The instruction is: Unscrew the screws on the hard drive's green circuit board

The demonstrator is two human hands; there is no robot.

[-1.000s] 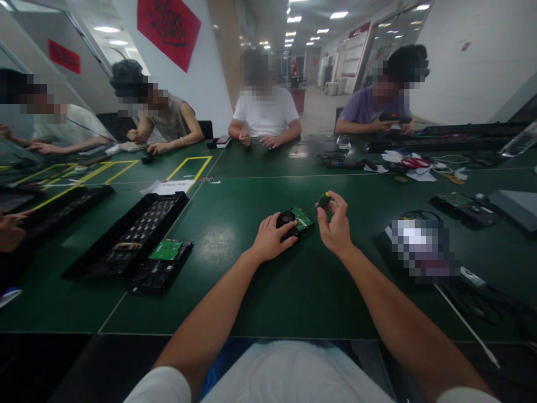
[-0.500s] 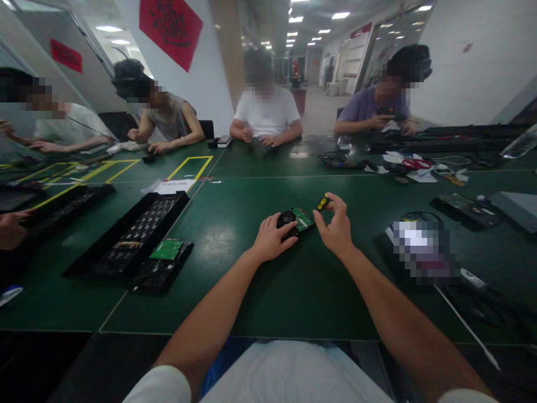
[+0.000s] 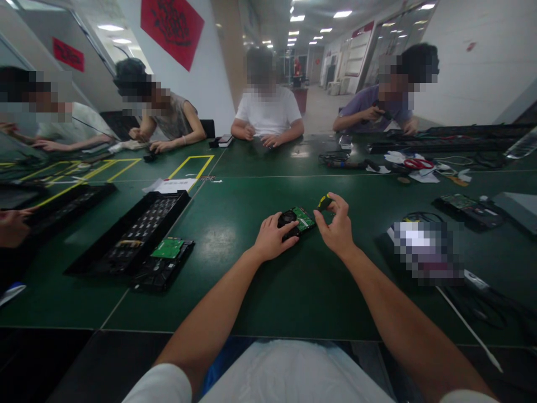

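A hard drive with a green circuit board (image 3: 304,218) lies on the green table, board side up. My left hand (image 3: 272,238) rests on its left and near side, fingers wrapped over the edge. Just right of the drive, my right hand (image 3: 335,226) pinches a small yellow and black screwdriver (image 3: 323,202) by its handle, between thumb and fingers. The tool's tip is too small to make out. More drives, one with a green board (image 3: 168,248), lie to the left, beside a long black tray (image 3: 134,235).
A blurred-out device (image 3: 423,252) with cables sits at the right, with another drive (image 3: 467,211) behind it. Red scissors (image 3: 418,163) and scraps lie at the back right. Several people sit around the table; one person's hand (image 3: 12,228) shows at the far left.
The screwdriver has turned slightly in my right hand. My left hand stays on the drive. The person at the back right has shifted their head and hands.
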